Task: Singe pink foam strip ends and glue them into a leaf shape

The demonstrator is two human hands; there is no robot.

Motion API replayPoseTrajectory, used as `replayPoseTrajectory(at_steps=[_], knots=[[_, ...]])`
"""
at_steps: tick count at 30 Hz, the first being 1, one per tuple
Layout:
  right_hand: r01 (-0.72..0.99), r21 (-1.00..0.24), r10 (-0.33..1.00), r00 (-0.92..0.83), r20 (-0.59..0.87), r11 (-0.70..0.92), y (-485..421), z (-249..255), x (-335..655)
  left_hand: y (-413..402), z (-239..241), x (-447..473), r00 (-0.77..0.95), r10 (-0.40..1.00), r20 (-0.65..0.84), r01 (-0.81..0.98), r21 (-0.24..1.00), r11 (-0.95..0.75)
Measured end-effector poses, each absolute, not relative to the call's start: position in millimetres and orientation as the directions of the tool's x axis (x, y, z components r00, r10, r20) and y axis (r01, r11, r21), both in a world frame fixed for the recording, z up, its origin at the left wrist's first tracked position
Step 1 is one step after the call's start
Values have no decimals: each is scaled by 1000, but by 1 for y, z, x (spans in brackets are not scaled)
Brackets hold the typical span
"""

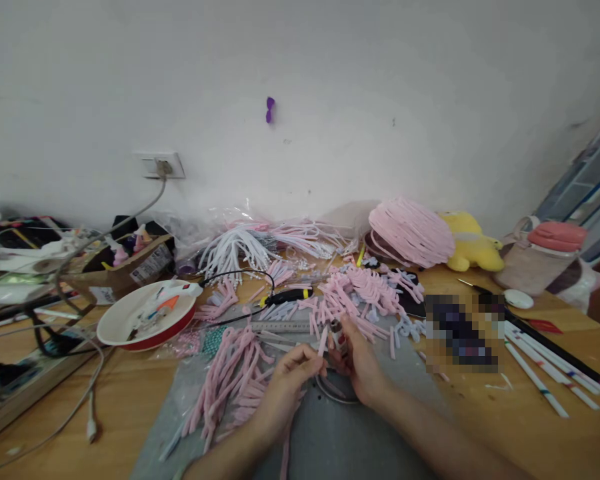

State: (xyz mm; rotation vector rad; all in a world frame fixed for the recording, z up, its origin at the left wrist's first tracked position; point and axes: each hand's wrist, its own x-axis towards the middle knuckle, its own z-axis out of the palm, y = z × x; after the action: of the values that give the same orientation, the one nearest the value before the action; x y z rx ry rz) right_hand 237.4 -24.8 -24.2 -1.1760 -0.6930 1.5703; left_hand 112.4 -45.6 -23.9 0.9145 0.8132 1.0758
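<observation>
My left hand (295,373) is closed, pinching a short pale-pink pipe cleaner (323,341) that points upward. Just beside it, my right hand (357,367) wraps round a small cylinder with a dark top that looks like a lighter (339,339); its top is close to the pipe cleaner's tip. I cannot make out a flame. Beneath the hands lies a grey mat (360,440), with a dark metal ring (337,398) partly hidden by the right hand. Pink pipe cleaners (227,373) are heaped left of my left hand, and folded pink pieces (363,290) lie beyond both hands.
A ruler (285,327) and a yellow-black tool (290,295) lie behind the hands. At left, a red-rimmed white dish (125,323) holds a glue gun (173,293), near a power strip (10,400) and cables. White-tipped sticks (540,383), a yellow plush (473,243) and a pink-lidded jar (530,257) stand right.
</observation>
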Motion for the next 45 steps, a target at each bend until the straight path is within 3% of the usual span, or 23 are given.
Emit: replayPoseTrajectory(at_steps=[4,7,21,24,27,29,32,36,45], knots=[[-354,-927,992,-76,-103,-124,-27,-30,237,-45,-20,114,243,962,-123,-393,894,214],[-358,-931,994,-108,-31,-68,-30,-28,236,-44,-19,115,229,967,-116,-411,889,204],[-341,-925,978,-177,-111,-167,-28,-22,239,-40,-28,117,246,961,-122,-248,951,185],[-312,-922,966,-188,-176,-229,-27,-21,242,-38,-33,117,179,982,-57,-187,978,91],[-263,-929,959,-186,-215,-260,-28,-17,244,-36,-35,111,21,994,105,65,992,-106],[-223,-939,955,-200,-218,-261,-28,-15,245,-37,-31,104,-6,954,300,281,916,-287],[-153,-957,949,-237,-206,-246,-27,-14,249,-37,-20,94,148,838,525,508,686,-520],[-87,-967,939,-275,-209,-240,-25,-15,254,-38,-9,89,294,808,510,650,513,-560],[-76,-977,949,-262,-173,-199,-22,-17,254,-39,-6,93,335,848,412,693,502,-518]])
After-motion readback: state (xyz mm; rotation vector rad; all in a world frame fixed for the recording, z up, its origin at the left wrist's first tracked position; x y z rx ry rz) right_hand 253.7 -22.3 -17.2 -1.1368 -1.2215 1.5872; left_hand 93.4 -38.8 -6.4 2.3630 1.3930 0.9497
